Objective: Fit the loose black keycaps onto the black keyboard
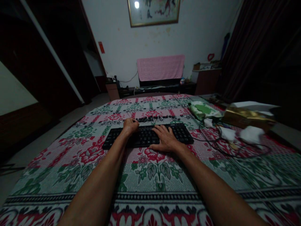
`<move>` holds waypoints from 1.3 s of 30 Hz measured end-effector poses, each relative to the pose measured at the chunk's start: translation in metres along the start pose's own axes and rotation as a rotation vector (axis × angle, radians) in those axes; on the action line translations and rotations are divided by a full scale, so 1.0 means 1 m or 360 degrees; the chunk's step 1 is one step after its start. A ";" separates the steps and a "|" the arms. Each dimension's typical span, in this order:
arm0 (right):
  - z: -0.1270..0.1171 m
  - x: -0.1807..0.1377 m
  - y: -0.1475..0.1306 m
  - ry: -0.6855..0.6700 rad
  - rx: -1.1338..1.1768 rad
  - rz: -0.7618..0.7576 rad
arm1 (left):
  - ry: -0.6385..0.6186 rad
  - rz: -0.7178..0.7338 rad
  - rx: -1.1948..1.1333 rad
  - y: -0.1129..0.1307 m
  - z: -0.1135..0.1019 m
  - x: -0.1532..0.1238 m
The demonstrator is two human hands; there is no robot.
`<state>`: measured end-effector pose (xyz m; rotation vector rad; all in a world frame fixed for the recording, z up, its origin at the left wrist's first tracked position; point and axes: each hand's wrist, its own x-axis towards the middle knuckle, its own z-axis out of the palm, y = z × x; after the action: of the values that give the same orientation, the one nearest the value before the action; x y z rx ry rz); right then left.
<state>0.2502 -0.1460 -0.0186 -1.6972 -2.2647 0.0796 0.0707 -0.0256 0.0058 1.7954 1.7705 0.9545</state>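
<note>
A black keyboard (145, 138) lies flat on the patterned tablecloth (94, 175) in front of me. Behind its far edge, several small black keycaps (155, 118) sit loose in a rough row. My left hand (131, 126) is over the keyboard's far left part, its fingers curled together beside the left end of that row. What those fingers hold, if anything, is too small and dark to make out. Spread across the right-middle keys, my right hand (164, 138) rests with fingers apart and thumb at the near edge, holding nothing.
A black cable (211, 141) runs from the keyboard's right side into loose coils. Around it lie a green-and-white tissue pack (204, 110), crumpled white tissues (252, 135) and a gold box (249, 116). A pink cloth (161, 68) hangs by the far wall, beyond the table.
</note>
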 end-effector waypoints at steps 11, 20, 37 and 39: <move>-0.001 -0.001 -0.001 -0.0009 0.0013 0.0004 | 0.0055 0.0415 0.0577 0.033 -0.008 -0.033; 0.001 0.000 0.000 0.0027 0.0018 -0.0013 | -0.0005 0.0096 0.0319 0.020 -0.011 -0.018; 0.001 0.000 0.000 0.0018 0.0072 0.0006 | -0.0142 -0.0120 -0.0024 0.009 -0.013 -0.001; 0.002 0.000 0.000 0.0038 0.0061 -0.0006 | -0.0125 -0.0102 -0.0004 0.012 -0.013 -0.003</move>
<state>0.2498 -0.1456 -0.0203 -1.6657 -2.2344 0.1008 0.0698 -0.0312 0.0224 1.7397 1.7664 0.8487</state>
